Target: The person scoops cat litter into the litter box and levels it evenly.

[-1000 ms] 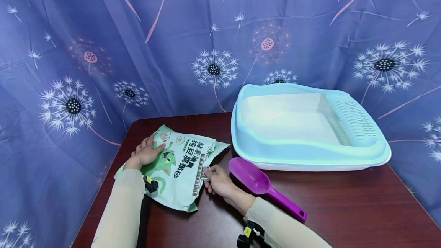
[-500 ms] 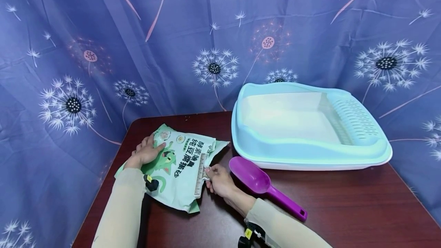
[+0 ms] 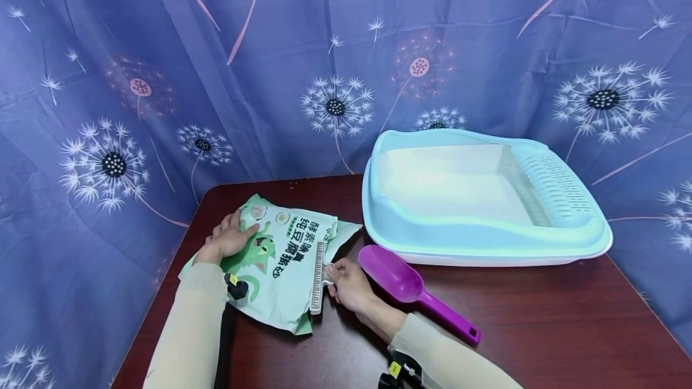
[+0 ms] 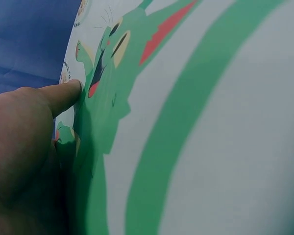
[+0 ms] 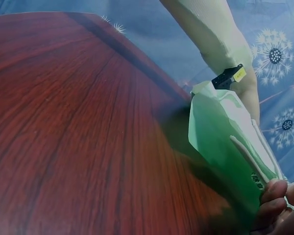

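Observation:
A pale green and white bag printed with a green cat lies on the table. My left hand rests on its far left part, fingers spread. In the left wrist view, the thumb touches the bag's printed front. My right hand pinches the handle of a wide, pale bag clip at the bag's right end. The right wrist view shows the clip's two long bars standing apart at the bag's edge, with fingers curled at the handle.
A purple scoop lies just right of my right hand, its handle toward the front right. Behind it stands a light blue and white litter box with a slotted step. A blue dandelion-print curtain hangs behind the dark wooden table.
My right hand and the bag clip have shifted slightly right, toward the bag's end, and more of the clip now reaches past the edge. The left hand has stayed on the bag.

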Tool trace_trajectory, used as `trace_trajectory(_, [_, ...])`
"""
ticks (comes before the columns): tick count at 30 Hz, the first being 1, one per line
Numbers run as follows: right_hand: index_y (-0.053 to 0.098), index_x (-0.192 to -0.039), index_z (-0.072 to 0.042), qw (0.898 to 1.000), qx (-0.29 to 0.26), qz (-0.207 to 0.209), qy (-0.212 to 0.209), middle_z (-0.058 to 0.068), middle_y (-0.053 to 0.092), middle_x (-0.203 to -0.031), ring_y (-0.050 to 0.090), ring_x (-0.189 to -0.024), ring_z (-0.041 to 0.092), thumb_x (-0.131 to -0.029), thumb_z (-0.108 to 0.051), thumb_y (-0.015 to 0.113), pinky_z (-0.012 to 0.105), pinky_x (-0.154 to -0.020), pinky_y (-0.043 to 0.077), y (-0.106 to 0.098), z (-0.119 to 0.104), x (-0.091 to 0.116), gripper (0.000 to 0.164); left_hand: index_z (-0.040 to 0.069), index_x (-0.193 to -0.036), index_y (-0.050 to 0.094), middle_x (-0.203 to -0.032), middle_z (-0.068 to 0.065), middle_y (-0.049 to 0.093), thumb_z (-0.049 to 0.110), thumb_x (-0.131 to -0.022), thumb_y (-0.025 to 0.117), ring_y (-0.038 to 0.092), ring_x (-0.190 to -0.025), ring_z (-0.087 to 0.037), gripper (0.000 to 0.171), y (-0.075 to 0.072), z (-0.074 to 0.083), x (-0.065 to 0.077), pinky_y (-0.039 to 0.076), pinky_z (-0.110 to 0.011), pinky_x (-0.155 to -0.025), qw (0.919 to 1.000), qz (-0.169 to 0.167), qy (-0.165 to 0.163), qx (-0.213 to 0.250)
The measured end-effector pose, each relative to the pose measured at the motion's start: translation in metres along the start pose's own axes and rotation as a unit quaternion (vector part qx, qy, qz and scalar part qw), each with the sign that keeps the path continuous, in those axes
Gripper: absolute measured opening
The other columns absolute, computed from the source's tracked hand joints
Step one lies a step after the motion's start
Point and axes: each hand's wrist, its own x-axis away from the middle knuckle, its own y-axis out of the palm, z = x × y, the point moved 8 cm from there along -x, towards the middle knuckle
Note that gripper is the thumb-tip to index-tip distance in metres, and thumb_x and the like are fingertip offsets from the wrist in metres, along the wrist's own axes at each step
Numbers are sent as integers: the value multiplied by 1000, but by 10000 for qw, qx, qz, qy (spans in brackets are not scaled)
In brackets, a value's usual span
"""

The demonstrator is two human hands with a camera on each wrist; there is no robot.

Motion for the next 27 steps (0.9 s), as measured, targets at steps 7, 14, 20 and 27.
trace_trajectory(7, [51,-103,3,9999,-25,-52,93,0,50,-59,43,-46,8,-102,-19,46,19,-43,35,-6,3,4,22,10,-154,-9,-158,-28,-5,64,-96,34,-1,-141,-55,91,0,1,2,4,-74,-107,10000,-14,6,9])
trace_trajectory(14, [52,-101,2,9995,308,-107,41,2,51,-59,46,-48,10,-101,-18,47,21,-45,36,-9,4,8,20,10,-155,-9,-158,-28,-5,63,-96,35,0,-141,-55,90,-2,2,3,4,-74,-107,10000,-1,7,24])
trace_trajectory(20, [54,-98,1,9981,598,-173,-39,2,52,-59,47,-50,11,-101,-16,48,21,-47,36,-10,0,13,18,10,-155,-9,-158,-28,-4,63,-96,35,0,-141,-55,90,-2,1,1,5,-74,-106,10000,30,24,32])
trace_trajectory(27, [56,-98,3,9974,684,-242,-10,2,52,-59,48,-51,12,-100,-16,50,22,-48,38,-11,-3,18,20,11,-155,-10,-158,-27,-5,63,-96,36,-1,-141,-54,90,0,-1,-1,4,-73,-106,10000,16,53,51])
